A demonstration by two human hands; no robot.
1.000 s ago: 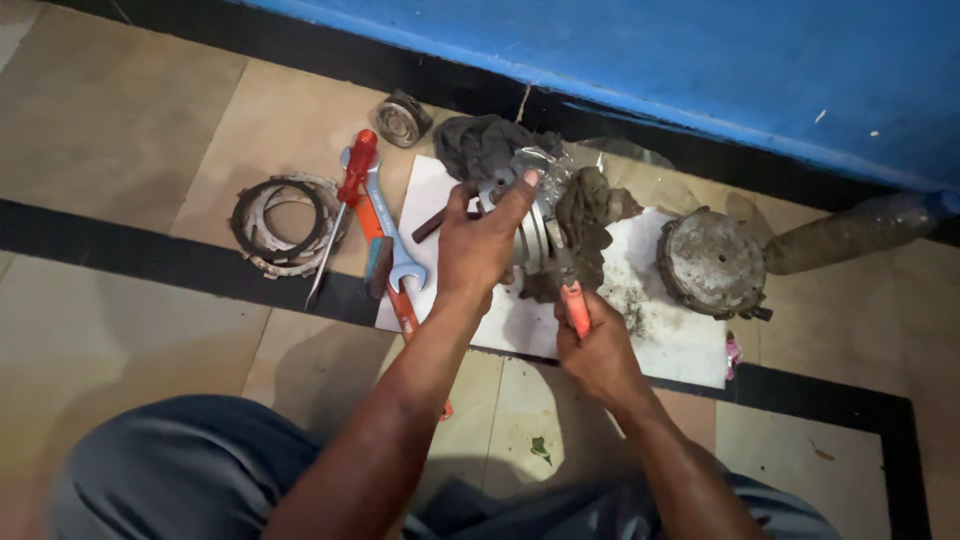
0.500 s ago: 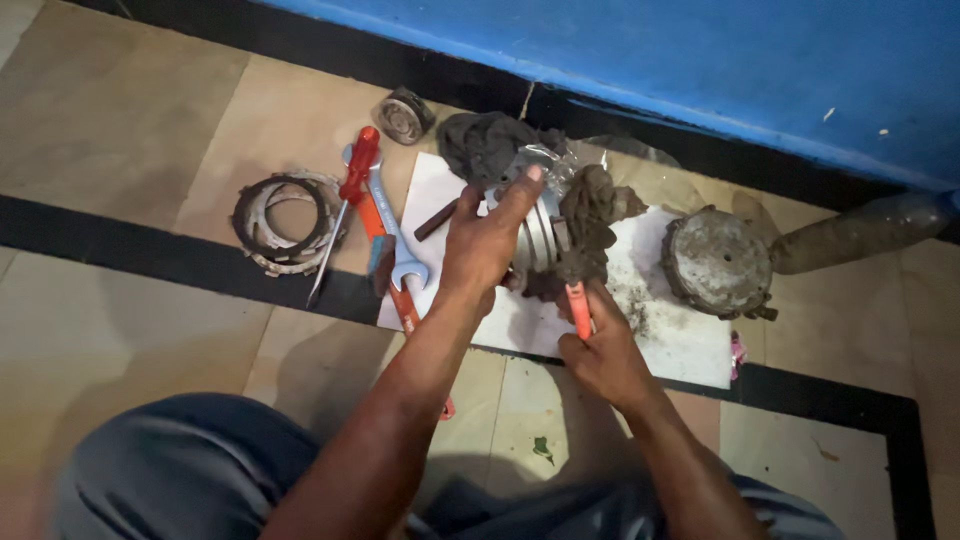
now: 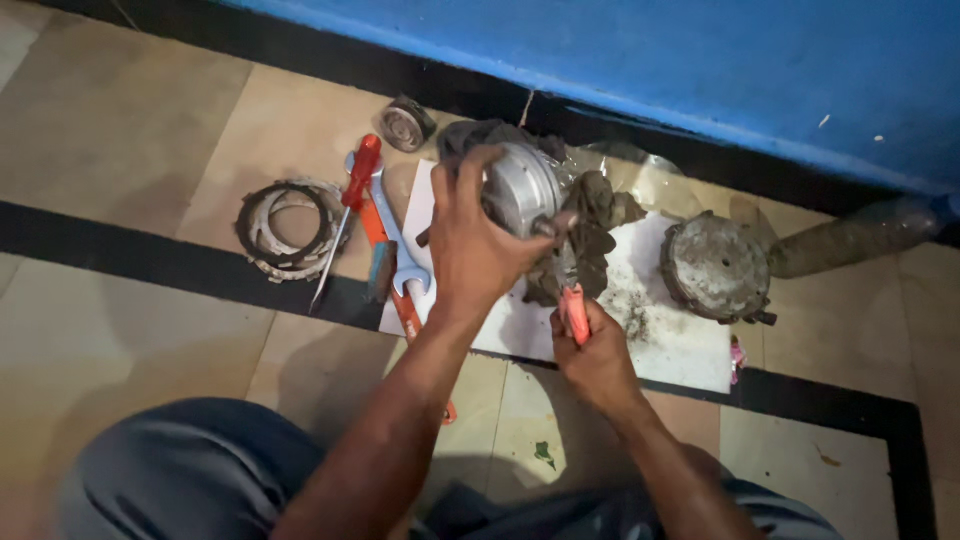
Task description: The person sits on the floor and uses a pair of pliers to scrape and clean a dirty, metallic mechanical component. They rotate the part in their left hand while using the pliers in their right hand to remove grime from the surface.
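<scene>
Two hands work over one grimy machine part on a tiled floor, seen from the head camera. My left hand (image 3: 470, 245) is closed over the round silver metal housing (image 3: 520, 188), fingers curled around its rim, holding it tilted above the white sheet (image 3: 680, 345). My right hand (image 3: 595, 360) is wrapped tight around the orange handle of a tool (image 3: 575, 312), whose tip I cannot see against the dirty casting (image 3: 590, 230) just beside the housing. The housing looks heavy and rigid, likely slick with grease, so I judge the rim the surest place to grip. To the left lie a red screwdriver (image 3: 350, 205), a blue spanner (image 3: 392, 240) and stacked ring plates (image 3: 285, 230). Right of my hands sits a round dirt-caked cover (image 3: 715, 265), near the blue wall (image 3: 700, 70).
</scene>
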